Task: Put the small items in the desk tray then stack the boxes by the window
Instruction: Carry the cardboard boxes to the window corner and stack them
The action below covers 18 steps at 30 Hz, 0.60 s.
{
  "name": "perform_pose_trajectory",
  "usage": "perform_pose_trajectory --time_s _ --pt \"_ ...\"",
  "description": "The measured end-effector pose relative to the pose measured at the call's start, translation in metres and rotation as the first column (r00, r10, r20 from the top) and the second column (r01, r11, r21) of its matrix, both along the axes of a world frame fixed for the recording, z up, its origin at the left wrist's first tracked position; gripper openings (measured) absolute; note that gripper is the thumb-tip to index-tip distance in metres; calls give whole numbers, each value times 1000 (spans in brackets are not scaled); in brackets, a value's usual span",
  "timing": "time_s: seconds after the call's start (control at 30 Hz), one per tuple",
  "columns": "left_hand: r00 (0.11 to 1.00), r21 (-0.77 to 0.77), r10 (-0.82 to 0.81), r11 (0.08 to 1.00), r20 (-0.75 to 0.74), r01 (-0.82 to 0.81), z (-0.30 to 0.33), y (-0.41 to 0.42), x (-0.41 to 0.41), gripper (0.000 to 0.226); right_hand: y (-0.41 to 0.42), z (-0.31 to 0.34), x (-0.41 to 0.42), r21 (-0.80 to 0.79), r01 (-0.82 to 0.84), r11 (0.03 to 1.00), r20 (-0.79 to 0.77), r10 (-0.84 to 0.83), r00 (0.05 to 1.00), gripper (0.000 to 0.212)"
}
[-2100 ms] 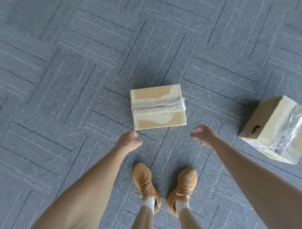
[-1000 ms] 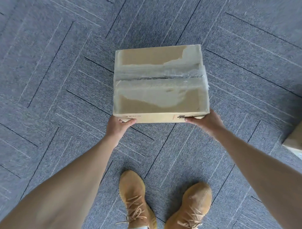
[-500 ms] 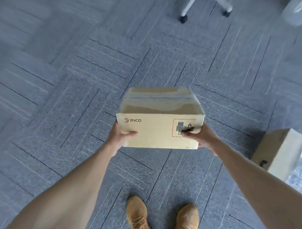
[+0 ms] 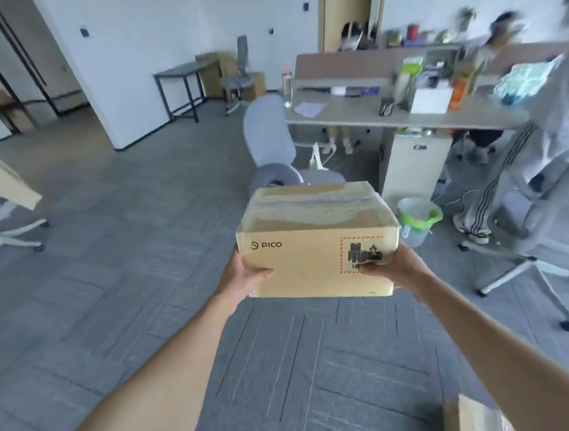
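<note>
Out in front of the chest, above the grey carpet floor [image 4: 124,285], both hands grip one cardboard box [image 4: 313,246]. The left hand [image 4: 243,276] cups the lower left corner, thumb lying flat across the printed front face and the other fingers hidden beneath. The right hand [image 4: 396,269] clasps the lower right corner the same way, its thumb pressed over the red-bordered warning label [image 4: 362,254] (part of the label is covered). The box is clear of the floor, roughly level, with its taped top face tilted slightly into view. Just beyond it stands a pale office chair [image 4: 271,151], directly behind the box, and past that a long bench [image 4: 338,120] crowded with blurred items that cannot be told apart. To the right of the box a small bin with a green liner [image 4: 418,217] sits on the floor beside a white cabinet [image 4: 410,165], and a person in striped trousers [image 4: 501,175] stands near another chair [image 4: 541,232]. At the lower right edge the corner of a second box [image 4: 471,418] shows.
</note>
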<state>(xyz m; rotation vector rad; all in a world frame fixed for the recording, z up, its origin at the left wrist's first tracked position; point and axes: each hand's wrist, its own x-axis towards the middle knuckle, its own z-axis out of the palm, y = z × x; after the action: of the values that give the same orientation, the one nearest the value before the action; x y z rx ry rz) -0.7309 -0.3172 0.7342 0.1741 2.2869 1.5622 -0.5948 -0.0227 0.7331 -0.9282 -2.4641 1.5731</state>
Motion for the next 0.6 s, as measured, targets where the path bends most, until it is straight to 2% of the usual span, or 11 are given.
perform_pose_trajectory --time_s 0.1,0.23,0.33,0.5,0.6 --pt "992 70 -82 994 -100 89 114 44 12 70 33 127 30 98 58 994 -82 -50 995 65" --pt "939 144 -180 963 -293 229 248 95 46 68 63 268 104 212 223 952 -207 -179 962 80" --pt "869 163 -247 925 -429 344 328 124 91 76 52 355 186 264 379 887 -303 -297 906 66" --pt "719 178 -458 767 -523 617 411 171 192 79 5 444 353 288 645 708 -409 -518 751 52" --pt "610 183 -543 643 -577 744 441 184 285 76 -37 466 463 296 782 549 -415 -663 623 65"
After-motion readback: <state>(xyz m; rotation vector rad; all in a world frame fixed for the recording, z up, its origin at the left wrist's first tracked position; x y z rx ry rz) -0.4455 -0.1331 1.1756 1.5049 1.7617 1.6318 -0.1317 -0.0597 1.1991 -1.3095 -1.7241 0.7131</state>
